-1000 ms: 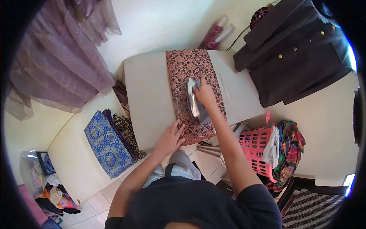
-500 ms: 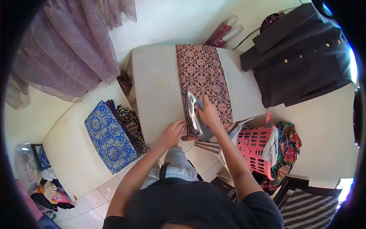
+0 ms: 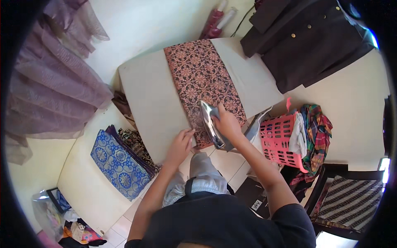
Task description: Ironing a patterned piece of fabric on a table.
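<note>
A long folded cloth (image 3: 202, 72) with a pink-orange flower pattern on black lies across the grey padded ironing surface (image 3: 151, 99). My right hand (image 3: 227, 124) is closed round the handle of a shiny silver clothes iron (image 3: 210, 122). The iron rests near the cloth's near end, its pointed tip toward the far side and its heel toward me. At the cloth's near left edge, my left hand (image 3: 180, 144) has its fingertips together on the border, seemingly pinching it. The cloth's near right part is hidden behind the iron and my right hand.
On a pale table at the left lies folded blue brocade (image 3: 120, 165) beside darker cloths. A pink laundry basket (image 3: 279, 136) holding clothes stands at the right. A dark jacket (image 3: 314, 45) hangs at the far right, a mauve sheer garment (image 3: 53, 87) at the far left. Wrapped rolls (image 3: 217, 20) stand behind.
The whole view has shifted and turned slightly. The iron stays near the cloth's near end, still in my right hand, and my left hand remains at the cloth's left edge.
</note>
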{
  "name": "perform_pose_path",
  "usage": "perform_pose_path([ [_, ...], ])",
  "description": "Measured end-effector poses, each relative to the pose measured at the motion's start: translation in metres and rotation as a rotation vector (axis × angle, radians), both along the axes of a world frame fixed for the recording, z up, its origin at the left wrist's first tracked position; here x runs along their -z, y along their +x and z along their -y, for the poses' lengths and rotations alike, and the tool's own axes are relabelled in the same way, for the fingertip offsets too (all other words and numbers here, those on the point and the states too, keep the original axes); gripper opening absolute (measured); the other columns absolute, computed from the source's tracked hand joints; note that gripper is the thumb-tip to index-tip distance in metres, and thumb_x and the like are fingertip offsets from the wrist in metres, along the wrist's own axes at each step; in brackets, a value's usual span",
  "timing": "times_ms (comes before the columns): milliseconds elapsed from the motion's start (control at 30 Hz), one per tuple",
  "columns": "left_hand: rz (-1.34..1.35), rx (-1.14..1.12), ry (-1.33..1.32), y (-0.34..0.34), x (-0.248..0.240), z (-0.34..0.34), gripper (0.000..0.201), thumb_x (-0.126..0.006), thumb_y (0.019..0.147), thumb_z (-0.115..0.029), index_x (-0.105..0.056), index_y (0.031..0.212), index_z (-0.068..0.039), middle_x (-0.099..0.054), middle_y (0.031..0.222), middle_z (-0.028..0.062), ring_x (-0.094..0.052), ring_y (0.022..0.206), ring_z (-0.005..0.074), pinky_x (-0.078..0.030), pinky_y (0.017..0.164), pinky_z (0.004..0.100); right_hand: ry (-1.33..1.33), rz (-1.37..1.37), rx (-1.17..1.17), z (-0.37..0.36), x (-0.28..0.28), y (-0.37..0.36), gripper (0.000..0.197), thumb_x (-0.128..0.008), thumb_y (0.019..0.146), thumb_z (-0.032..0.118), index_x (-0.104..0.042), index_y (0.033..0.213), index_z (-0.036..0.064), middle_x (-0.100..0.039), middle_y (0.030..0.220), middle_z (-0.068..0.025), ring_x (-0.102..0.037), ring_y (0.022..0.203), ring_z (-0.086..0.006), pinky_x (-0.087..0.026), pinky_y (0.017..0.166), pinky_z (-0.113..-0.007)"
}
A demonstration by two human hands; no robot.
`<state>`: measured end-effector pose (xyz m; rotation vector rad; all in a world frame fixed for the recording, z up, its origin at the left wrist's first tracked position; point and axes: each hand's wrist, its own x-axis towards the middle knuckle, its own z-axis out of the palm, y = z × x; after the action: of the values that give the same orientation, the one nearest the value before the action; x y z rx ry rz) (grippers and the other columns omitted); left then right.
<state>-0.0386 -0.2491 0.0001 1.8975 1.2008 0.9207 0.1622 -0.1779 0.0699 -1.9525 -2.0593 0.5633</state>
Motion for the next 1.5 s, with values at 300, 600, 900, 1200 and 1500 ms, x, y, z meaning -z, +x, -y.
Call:
perform_pose_path([
  [300, -0.118, -0.141, 0.030, 0.039, 0.000, -0.012, 0.028, -0.054, 0.086, -0.010, -0.055, 0.113, -0.003, -0.041, 0.128, 0.0182, -0.049, 0.111, 0.0327, -0.041, 0.095, 0.0408, 0.124, 0.038, 0.082, -0.161, 0.015, 0.011, 0.035, -0.059, 0.082, 0.019, -0.041, 0.107, 0.0013, -0.061, 0.083, -0.0262, -0.060, 0.078, -0.0432, -0.047, 0.068, -0.052],
  [600, -0.219, -0.476, -0.054, 0.070, -0.013, -0.040, 0.051, -0.053, 0.087, -0.013, -0.034, 0.133, 0.001, -0.036, 0.131, 0.0218, -0.039, 0.120, 0.0378, -0.030, 0.103, 0.0409, -0.016, -0.003, -0.066, -0.116, 0.001, 0.091, 0.036, -0.060, 0.083, 0.021, -0.043, 0.110, 0.0036, -0.062, 0.084, -0.0262, -0.060, 0.078, -0.0442, -0.046, 0.070, -0.052],
  [900, -0.054, -0.690, -0.513, 0.074, -0.016, -0.070, 0.043, -0.053, 0.090, -0.019, -0.042, 0.125, 0.001, -0.055, 0.109, 0.0174, -0.050, 0.109, 0.0264, -0.036, 0.095, 0.0332, 0.308, -0.167, 0.013, -0.205, -0.005, 0.199, 0.037, -0.060, 0.084, 0.032, -0.041, 0.104, 0.0072, -0.062, 0.082, -0.0248, -0.058, 0.078, -0.0452, -0.044, 0.066, -0.051],
  [1200, 0.695, -0.508, -0.618, 0.081, -0.029, -0.069, 0.046, -0.054, 0.086, -0.002, -0.035, 0.129, -0.001, -0.044, 0.131, 0.0107, -0.041, 0.122, 0.0181, -0.028, 0.105, 0.0312, 0.775, -0.829, 0.273, -0.252, 0.018, 0.228, 0.035, -0.065, 0.086, 0.022, -0.052, 0.113, 0.0044, -0.056, 0.106, -0.0049, -0.052, 0.099, -0.0174, -0.040, 0.090, -0.029],
  [1500, 0.290, -0.558, -0.430, 0.065, 0.010, -0.058, 0.042, -0.055, 0.085, 0.002, -0.044, 0.125, 0.001, -0.058, 0.115, 0.0085, -0.055, 0.100, 0.0152, -0.043, 0.089, 0.0282, 0.527, -1.138, 0.319, -0.178, 0.073, 0.247, 0.029, -0.064, 0.087, 0.021, -0.048, 0.104, 0.0025, -0.050, 0.096, -0.0044, -0.046, 0.089, -0.0123, -0.039, 0.080, -0.026],
])
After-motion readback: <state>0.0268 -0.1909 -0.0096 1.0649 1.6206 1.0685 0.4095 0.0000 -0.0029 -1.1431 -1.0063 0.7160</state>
